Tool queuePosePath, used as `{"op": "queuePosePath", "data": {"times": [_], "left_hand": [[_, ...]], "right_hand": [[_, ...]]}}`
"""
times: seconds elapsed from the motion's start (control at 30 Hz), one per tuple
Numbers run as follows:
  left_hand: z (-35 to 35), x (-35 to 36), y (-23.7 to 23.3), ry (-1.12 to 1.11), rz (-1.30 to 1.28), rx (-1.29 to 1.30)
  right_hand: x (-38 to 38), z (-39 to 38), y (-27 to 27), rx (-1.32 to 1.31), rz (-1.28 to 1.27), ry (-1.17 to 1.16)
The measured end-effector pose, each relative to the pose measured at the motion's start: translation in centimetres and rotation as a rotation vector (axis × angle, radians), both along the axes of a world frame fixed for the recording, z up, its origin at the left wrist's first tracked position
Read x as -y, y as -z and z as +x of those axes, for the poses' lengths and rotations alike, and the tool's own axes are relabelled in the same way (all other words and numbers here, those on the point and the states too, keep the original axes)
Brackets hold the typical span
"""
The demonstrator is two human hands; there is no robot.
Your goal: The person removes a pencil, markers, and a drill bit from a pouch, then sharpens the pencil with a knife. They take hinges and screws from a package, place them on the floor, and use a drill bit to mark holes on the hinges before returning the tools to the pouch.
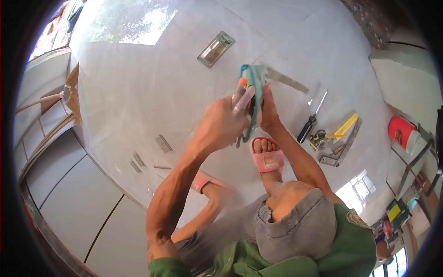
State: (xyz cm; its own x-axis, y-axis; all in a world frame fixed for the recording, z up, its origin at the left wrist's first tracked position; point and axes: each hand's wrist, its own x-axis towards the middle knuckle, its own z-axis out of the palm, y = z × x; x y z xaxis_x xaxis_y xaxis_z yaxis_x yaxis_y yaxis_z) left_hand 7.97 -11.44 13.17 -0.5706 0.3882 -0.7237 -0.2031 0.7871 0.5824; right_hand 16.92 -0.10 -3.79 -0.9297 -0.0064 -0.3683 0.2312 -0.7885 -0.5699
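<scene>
My left hand (221, 122) is closed round pen-like sticks (243, 100), one whitish and one with an orange end, at the mouth of a clear zip pouch (246, 74) with teal edging. My right hand (269, 110) grips the pouch from its other side, thumb up along it. Both hands are above the floor in front of my feet. What lies inside the pouch is mostly hidden. Just beyond my right hand lies a flat metal strip (288, 80). A clear-fronted package (215, 49) is farther out on the floor.
On the right lie a black-handled screwdriver (308, 128), a tape measure (319, 140), a yellow tool (345, 127) and a metal square (350, 141). Small hinges (163, 143) lie on the left. A broom (69, 94) leans at the left; a red jug (401, 132) stands right.
</scene>
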Motion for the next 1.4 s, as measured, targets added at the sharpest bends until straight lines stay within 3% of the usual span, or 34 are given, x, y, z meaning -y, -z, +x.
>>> {"op": "queuePosePath", "data": {"times": [0.2, 0.3, 0.43, 0.5, 0.6, 0.7, 0.9, 1.0, 1.1, 1.23, 1.33, 1.37, 1.4], "left_hand": [[1.0, 1.0, 3.4, -0.221, -0.073, -0.338], [1.0, 2.0, 3.2, -0.456, 0.013, -0.117], [1.8, 3.7, 4.6, -0.406, -0.045, -0.140], [1.9, 4.2, 4.9, -0.413, -0.015, -0.079], [3.3, 3.4, 3.3, -0.452, 0.041, -0.372], [4.1, 3.2, 3.0, -0.484, -0.005, -0.403], [5.2, 1.5, 4.9, -0.312, 0.119, -0.805], [5.4, -0.8, 5.8, -0.340, 0.076, -0.871], [6.6, -0.6, 4.3, -0.080, -0.014, -0.809], [5.2, -1.1, 3.6, 0.155, 0.080, -0.591], [2.8, -3.0, 3.0, -0.274, 0.309, -0.450], [1.3, -4.2, 2.6, -0.261, 0.229, -0.558], [0.3, -5.0, 4.8, -0.081, 0.228, -0.734]], "right_hand": [[2.9, -0.9, -2.0, 0.082, 0.028, -0.015], [4.1, -1.6, -2.1, 0.042, 0.009, 0.010], [5.6, -1.7, -1.4, 0.054, 0.070, 0.055], [5.6, -2.0, -1.8, -0.008, -0.015, 0.034], [5.8, -2.8, -2.7, 0.050, -0.076, 0.039], [5.8, -3.0, -2.4, 0.061, -0.114, 0.038], [5.7, -1.6, -1.2, 0.002, -0.136, 0.003], [5.9, -1.5, -0.9, -0.022, -0.134, 0.078], [3.0, -1.6, -0.9, -0.044, -0.116, 0.158], [0.7, -0.6, -0.9, 0.050, 0.016, 0.238], [-2.9, 0.7, -0.7, 0.229, -0.104, 0.397], [-4.2, 1.9, -1.0, 0.291, -0.142, 0.446], [-6.3, 3.0, -1.7, 0.343, -0.180, 0.489]]}}
